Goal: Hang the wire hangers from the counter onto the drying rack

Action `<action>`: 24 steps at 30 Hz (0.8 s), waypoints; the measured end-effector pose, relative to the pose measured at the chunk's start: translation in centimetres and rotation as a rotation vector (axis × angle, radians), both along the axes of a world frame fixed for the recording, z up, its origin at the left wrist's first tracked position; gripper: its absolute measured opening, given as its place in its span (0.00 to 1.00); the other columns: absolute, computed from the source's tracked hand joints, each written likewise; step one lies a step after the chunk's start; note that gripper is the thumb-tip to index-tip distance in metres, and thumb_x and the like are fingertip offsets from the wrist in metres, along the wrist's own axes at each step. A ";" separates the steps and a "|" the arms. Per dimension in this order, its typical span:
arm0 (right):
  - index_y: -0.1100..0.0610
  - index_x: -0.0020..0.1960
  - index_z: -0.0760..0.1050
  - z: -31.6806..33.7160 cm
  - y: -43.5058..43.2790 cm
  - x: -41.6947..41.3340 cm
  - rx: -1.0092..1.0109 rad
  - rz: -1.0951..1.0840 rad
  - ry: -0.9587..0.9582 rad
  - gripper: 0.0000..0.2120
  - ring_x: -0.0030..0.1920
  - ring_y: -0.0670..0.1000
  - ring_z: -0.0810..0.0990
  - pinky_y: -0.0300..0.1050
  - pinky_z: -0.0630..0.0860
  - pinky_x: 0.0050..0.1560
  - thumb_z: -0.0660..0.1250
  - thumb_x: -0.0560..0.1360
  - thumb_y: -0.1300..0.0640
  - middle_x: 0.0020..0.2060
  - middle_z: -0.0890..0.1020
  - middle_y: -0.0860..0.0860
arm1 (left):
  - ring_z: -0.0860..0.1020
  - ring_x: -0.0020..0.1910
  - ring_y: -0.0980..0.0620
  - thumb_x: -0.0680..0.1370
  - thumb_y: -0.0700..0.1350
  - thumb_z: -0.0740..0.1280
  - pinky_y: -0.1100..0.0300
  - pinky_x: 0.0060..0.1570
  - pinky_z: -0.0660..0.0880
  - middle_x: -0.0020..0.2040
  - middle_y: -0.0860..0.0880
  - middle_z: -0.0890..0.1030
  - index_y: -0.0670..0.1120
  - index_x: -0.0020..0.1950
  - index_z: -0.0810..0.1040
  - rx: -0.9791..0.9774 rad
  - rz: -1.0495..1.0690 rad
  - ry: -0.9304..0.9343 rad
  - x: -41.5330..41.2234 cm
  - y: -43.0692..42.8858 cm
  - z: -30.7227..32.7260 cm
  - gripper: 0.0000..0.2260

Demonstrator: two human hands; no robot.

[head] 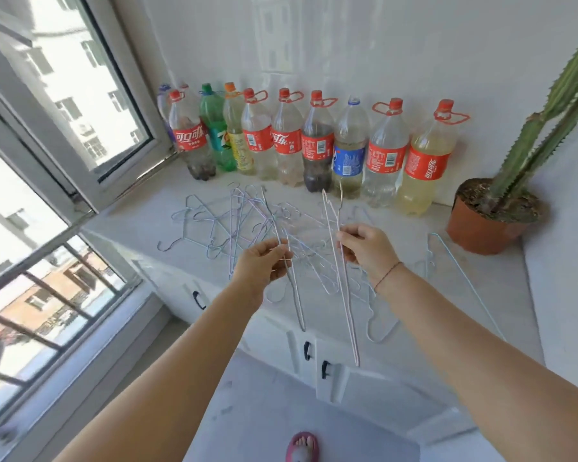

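A tangled pile of thin wire hangers [227, 221] lies on the white counter [141, 218]. My left hand [261, 265] pinches one pale hanger [296, 295] that slants down past the counter's front edge. My right hand [367, 250] grips a pinkish-white hanger [344, 295], held edge-on with its hook up near the bottles and its long end hanging below the counter. Another light blue hanger [461, 271] lies over the counter edge at the right. No drying rack is in view.
A row of several large soda bottles [317, 145] lines the back wall. A potted cactus [494, 211] stands at the right. An open window [80, 128] is at the left. White cabinet doors with dark handles [307, 350] sit under the counter.
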State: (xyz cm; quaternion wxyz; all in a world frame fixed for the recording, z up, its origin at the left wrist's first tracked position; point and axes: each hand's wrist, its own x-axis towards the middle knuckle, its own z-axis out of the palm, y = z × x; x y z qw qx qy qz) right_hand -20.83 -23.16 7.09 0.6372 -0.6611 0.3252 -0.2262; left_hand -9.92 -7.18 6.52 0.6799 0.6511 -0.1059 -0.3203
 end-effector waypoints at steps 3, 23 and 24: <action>0.65 0.47 0.76 0.2 4.1 0.3 0.039 0.091 -0.020 0.04 0.25 0.46 0.71 0.34 0.69 0.27 0.64 0.75 0.66 0.31 0.76 0.54 | 0.79 0.29 0.58 0.77 0.37 0.65 0.67 0.30 0.76 0.31 0.52 0.82 0.45 0.45 0.80 -0.003 0.124 -0.020 -1.2 5.3 0.8 0.06; 0.62 0.47 0.76 9.1 41.3 -2.1 0.121 0.925 -0.153 0.03 0.28 0.46 0.73 0.33 0.72 0.27 0.66 0.75 0.62 0.31 0.78 0.53 | 0.78 0.33 0.53 0.77 0.36 0.64 0.65 0.31 0.77 0.36 0.46 0.80 0.41 0.50 0.80 -0.045 0.795 -0.154 -15.9 45.6 9.0 0.05; 0.62 0.46 0.76 9.7 43.5 -2.6 0.126 0.960 -0.158 0.03 0.28 0.46 0.74 0.33 0.72 0.27 0.66 0.75 0.62 0.31 0.78 0.53 | 0.78 0.33 0.53 0.77 0.36 0.64 0.64 0.32 0.77 0.35 0.46 0.80 0.40 0.50 0.79 -0.052 0.820 -0.159 -17.1 47.7 9.5 0.05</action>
